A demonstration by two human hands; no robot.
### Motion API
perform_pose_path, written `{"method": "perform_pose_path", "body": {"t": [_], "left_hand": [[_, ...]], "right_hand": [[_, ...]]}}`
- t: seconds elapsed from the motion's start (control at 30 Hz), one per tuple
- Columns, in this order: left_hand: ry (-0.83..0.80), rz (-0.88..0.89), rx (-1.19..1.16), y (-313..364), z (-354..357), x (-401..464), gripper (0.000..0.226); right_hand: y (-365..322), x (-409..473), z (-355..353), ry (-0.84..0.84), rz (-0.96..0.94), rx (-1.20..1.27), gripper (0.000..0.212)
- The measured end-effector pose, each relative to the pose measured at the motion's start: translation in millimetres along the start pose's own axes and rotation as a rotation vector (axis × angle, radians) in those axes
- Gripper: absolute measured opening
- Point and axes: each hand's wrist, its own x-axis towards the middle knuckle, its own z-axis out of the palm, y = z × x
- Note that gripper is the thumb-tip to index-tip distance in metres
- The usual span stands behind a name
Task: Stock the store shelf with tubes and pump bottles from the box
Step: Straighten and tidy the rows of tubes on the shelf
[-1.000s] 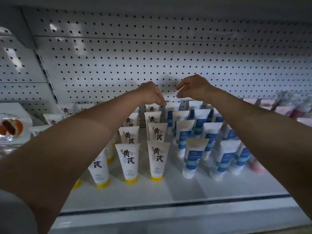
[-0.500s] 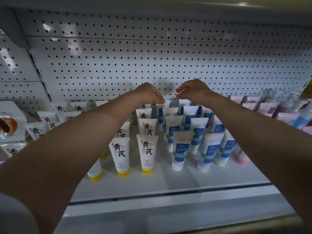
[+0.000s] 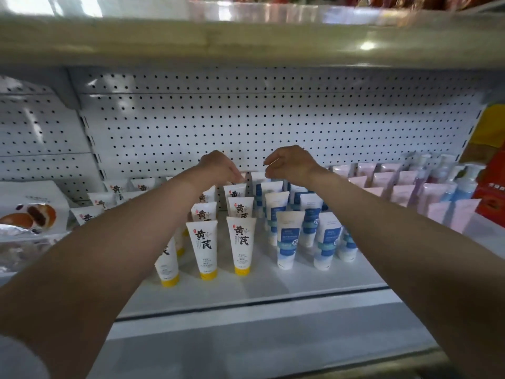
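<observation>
Tubes on a store shelf, head view. The yellow-capped tubes [image 3: 241, 246] stand cap-down in files running from the front of the shelf [image 3: 314, 280] back toward the pegboard wall [image 3: 273, 127]; just beside them on the right stand the blue-banded tubes [image 3: 288, 242], likewise cap-down, and further right pink tubes [image 3: 453, 217] and pump bottles [image 3: 464, 184].

Handling, as a judgement: such tubes are probably light, with soft, squeezable walls and a stiff crimped seam at the top. Balanced on a narrow cap, each is likely to topple if nudged, and one fall could carry its file with it. The crimped top edge, or the flat sides just below it, appears the safest hold; the glossy skin may slip under a loose pinch.

The left hand [image 3: 221, 166] is curled downward, fingertips at the top edge of the rearmost yellow-capped tube, apparently pinching it. The right hand [image 3: 292, 164] hovers over the rear blue-banded tubes, fingers bent; whether it grasps anything cannot be told, since the fingertips are turned away from the camera.

Hidden or unclear: the box named in the task is out of view. Both forearms cover parts of the tube files. The rearmost tubes are masked by those in front. Packaged buns [image 3: 27, 217] at left are cut by the frame edge; the upper shelf [image 3: 246, 42] is blurred.
</observation>
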Motion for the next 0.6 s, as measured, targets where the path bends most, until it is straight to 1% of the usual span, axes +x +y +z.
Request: {"method": "perform_pose_path", "body": {"t": [0.17, 0.27, 0.4, 0.6], "left_hand": [[-0.001, 0.002, -0.072, -23.5, -7.5, -8.1, 0.019], [-0.022, 0.014, -0.065, -33.5, -7.8, -9.4, 0.014], [-0.035, 0.022, 0.032, -36.6, -0.7, -10.6, 0.012], [-0.050, 0.023, 0.158, -33.7, 5.9, -8.0, 0.018]], "right_hand": [[-6.8, -4.1, 23.8, -0.028, -0.012, -0.043, 0.027], [-3.0, -2.5, 35.4, -0.042, -0.005, -0.070, 0.028], [-1.3, 1.6, 41.0, -0.069, -0.035, -0.128, 0.030], [-2.8, 0.2, 44.1, -0.102, -0.034, -0.182, 0.034]]}}
